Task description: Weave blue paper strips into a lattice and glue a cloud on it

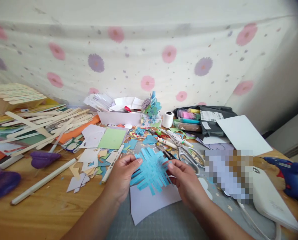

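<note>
A blue woven piece of paper strips [150, 168], loose ends sticking out all round, is held up between my two hands. My left hand [121, 178] pinches its left edge between thumb and fingers. On the opposite side, my right hand [186, 181] grips the right edge in the same way. Beneath the weave, a pale lavender sheet of paper [151, 203] lies on the grey cutting mat [163, 221]. Just beyond my right hand rest grey-handled scissors [187, 156]. White and green markers [180, 138] lie behind them.
Paper scraps [89, 160] and a white stick [44, 181] lie to the left, near piled craft sticks [46, 125]. A thread spool [167, 120] stands at the back. At right are a white power bank [273, 196] with a cable and a blue glue gun [290, 173].
</note>
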Motion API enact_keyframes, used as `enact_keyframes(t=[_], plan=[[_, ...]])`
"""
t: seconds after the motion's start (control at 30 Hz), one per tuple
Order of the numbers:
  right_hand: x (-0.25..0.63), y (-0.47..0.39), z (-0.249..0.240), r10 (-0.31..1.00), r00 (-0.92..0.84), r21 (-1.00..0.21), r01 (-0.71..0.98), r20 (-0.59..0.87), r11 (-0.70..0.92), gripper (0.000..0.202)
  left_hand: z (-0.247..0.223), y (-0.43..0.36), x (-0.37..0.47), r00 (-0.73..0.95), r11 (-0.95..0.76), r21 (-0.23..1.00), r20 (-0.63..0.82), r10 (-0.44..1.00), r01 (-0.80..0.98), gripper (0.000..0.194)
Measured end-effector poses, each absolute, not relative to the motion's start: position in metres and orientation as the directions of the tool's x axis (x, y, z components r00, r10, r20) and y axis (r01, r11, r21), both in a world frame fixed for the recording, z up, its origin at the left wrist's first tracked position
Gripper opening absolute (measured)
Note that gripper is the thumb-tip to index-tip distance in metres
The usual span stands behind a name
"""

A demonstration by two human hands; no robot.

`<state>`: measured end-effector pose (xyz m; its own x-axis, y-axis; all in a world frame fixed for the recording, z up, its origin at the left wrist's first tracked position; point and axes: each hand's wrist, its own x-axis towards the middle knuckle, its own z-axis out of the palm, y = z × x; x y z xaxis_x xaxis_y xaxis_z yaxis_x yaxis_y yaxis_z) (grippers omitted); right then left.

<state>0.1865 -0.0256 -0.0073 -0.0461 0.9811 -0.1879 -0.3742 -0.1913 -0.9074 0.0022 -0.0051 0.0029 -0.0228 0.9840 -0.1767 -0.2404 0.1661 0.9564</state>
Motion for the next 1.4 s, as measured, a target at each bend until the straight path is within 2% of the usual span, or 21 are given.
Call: enact_keyframes(t=[0.23,0.37,0.47,0.57,0.67,0.77,0.83,0.97,1.1,1.27,1.4], plan=[[0.195,-0.015,0.011,0.984,-0.112,-0.939,-0.299,-0.142,-0.169,0.03,0.017,-0.01,-0.001,0.159,0.233,0.941,-0.199,0.967,-0.244,0.031],[0.21,0.004,0.04,0.956,-0.275,-0.974,-0.168,-0.103,-0.154,0.024,0.041,0.001,-0.01,0.3,0.258,0.941,-0.187,0.935,-0.22,0.049],[0.209,0.025,0.059,0.927,-0.371,-0.998,-0.019,-0.053,-0.065,0.025,0.054,0.009,-0.014,0.284,0.268,0.95,-0.215,0.934,-0.161,0.04],[0.202,0.047,0.065,0.93,-0.366,-0.985,0.158,0.01,0.073,0.032,0.057,0.015,-0.024,0.174,0.233,0.959,-0.205,0.963,-0.164,0.03],[0.2,0.064,0.052,0.941,-0.329,-0.901,0.382,0.076,0.206,0.032,0.052,0.022,-0.044,0.002,0.168,0.964,-0.171,0.985,-0.207,0.033],[0.198,0.069,0.026,0.911,-0.407,-0.715,0.615,0.074,0.332,0.021,0.04,0.029,-0.062,-0.138,0.114,0.96,-0.153,0.979,-0.257,0.04],[0.195,0.069,0.009,0.875,-0.482,-0.576,0.701,0.051,0.42,0.031,0.03,0.031,-0.067,-0.182,0.1,0.953,-0.157,0.971,-0.284,0.042],[0.185,0.074,-0.004,0.795,-0.607,-0.362,0.744,-0.012,0.562,0.05,0.015,0.032,-0.064,-0.18,0.107,0.94,-0.172,0.968,-0.324,0.043],[0.178,0.089,0.005,0.734,-0.675,-0.268,0.723,-0.078,0.636,0.063,0.01,0.031,-0.063,-0.154,0.121,0.933,-0.182,0.971,-0.339,0.044],[0.173,0.104,0.01,0.712,-0.686,-0.263,0.722,-0.148,0.641,0.059,0.01,0.029,-0.067,-0.127,0.123,0.925,-0.179,0.976,-0.359,0.044],[0.171,0.11,0.006,0.735,-0.665,-0.356,0.724,-0.133,0.59,0.063,0.008,0.028,-0.069,-0.119,0.115,0.92,-0.171,0.978,-0.374,0.043]])
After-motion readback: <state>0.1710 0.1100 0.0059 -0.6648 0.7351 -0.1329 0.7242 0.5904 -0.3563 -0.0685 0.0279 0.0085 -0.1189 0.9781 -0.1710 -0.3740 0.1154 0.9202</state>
